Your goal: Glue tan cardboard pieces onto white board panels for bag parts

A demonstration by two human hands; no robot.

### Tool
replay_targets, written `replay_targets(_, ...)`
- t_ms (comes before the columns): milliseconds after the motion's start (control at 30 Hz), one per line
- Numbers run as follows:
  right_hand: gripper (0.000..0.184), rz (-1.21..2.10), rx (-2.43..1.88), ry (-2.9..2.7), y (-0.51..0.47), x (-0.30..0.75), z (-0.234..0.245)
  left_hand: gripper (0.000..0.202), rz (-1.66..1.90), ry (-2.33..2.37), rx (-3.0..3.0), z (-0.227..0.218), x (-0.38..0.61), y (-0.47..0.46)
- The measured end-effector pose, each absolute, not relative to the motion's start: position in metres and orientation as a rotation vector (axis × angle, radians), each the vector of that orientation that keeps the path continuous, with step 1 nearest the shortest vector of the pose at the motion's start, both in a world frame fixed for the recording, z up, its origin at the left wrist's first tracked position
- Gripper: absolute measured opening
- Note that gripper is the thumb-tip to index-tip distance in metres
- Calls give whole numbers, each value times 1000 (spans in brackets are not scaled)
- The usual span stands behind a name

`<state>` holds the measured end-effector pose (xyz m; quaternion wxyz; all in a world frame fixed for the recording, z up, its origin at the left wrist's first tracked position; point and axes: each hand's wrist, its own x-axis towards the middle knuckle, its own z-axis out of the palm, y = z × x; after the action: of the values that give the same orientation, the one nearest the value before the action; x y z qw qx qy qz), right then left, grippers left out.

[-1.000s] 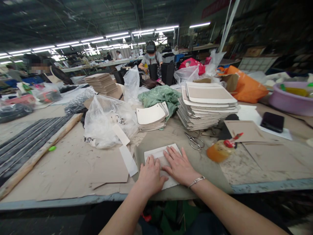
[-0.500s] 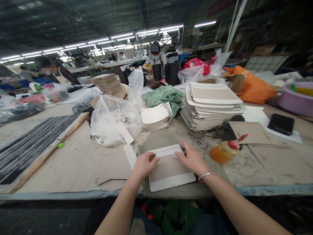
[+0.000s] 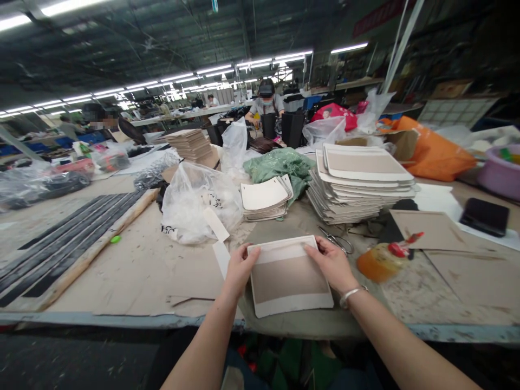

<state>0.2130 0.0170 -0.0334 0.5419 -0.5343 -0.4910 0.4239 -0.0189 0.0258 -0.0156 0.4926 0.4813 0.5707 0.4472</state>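
Observation:
Between my hands is a flat panel (image 3: 290, 279), taupe across the middle with white bands along its far and near edges. My left hand (image 3: 240, 266) grips its far left corner, thumb on top and fingers curled at the edge. At the far right corner my right hand (image 3: 331, 262) pinches it the same way, with a bangle on the wrist. The panel's far edge looks raised from the grey-green mat (image 3: 268, 230) beneath. Just beyond my right hand lie metal scissors (image 3: 337, 239). Farther off stand a tall stack of similar panels (image 3: 361, 187) and a smaller stack of white pieces (image 3: 266, 197).
A jar of orange-yellow liquid (image 3: 377, 262) with a red top stands right of my right hand. White strips (image 3: 217, 225) lie left, near a clear plastic bag (image 3: 199, 203). Dark strips (image 3: 69, 238) lie far left. A black phone-like object (image 3: 484, 216) rests at right. Co-workers sit beyond.
Both hands have moved out to the panel's far corners and now grip them. The panel's far edge has come up slightly. The whole view has shifted a little.

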Motion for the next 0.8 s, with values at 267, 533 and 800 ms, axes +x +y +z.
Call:
replay_targets(267,40,1030,-1182,-1171,9,215,-16,40,1159,964,756,-1,-5,13)
replay_targets(533,33,1004,-1253,-1081,11,218,-19,33,1122,894,646,1,-3,12)
replay_targets(800,39,1098,-1229,-1297,6,217,-12,24,1147,923,527,1,-6,18)
